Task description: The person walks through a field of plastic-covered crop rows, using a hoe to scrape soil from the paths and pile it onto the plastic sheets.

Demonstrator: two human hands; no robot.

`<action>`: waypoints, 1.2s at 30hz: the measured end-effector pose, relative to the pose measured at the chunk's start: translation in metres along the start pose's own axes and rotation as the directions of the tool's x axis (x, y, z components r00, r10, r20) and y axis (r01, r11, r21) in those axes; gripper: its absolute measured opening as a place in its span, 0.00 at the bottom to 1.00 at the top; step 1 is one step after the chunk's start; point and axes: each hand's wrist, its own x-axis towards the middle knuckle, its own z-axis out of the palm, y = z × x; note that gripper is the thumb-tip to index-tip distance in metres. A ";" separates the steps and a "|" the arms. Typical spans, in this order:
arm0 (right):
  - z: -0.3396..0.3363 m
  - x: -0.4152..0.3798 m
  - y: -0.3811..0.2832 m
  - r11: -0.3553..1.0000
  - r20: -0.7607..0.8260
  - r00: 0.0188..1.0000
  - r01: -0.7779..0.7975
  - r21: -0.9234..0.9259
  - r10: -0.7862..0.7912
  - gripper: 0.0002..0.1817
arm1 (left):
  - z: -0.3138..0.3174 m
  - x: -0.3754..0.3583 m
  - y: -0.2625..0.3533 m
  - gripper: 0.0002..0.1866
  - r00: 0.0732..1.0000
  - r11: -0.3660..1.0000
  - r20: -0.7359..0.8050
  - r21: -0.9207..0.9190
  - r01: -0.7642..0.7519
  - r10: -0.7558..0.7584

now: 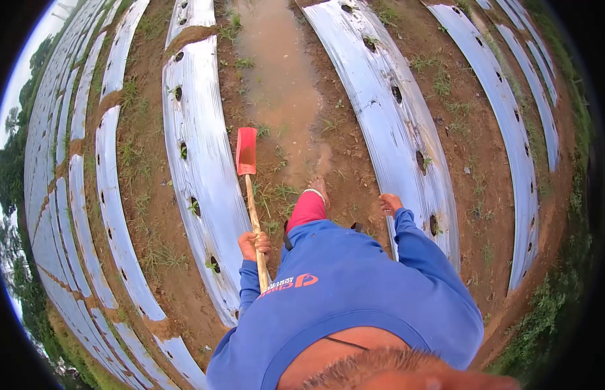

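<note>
Head view: red-bladed spade [246,151] on long pale wooden handle, blade flat, up ahead over the muddy furrow [283,97]. Left hand [254,245] grip wrapped tight on handle; right hand [389,204] loose, empty. Risk: slipping on wet clay, or blade tearing glossy silver mulch film [205,162].

Muddy soil [354,175] carries plastic mulch strips [205,175] and a puddle [280,71].

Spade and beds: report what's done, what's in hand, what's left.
Done: the beds lie under plastic sheets punched with holes; a few holes show small seedlings. In hand: the left hand grips the spade by its wooden handle, blade over the wet furrow; the right hand hangs empty. Left: many holes look empty, and weeds stand in the furrows.
</note>
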 end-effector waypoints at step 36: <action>0.275 0.373 -0.668 0.981 0.008 1.000 0.008 -0.194 -0.007 0.19 | 0.506 0.396 0.530 0.11 0.968 0.941 -0.194 0.268 0.206 -0.157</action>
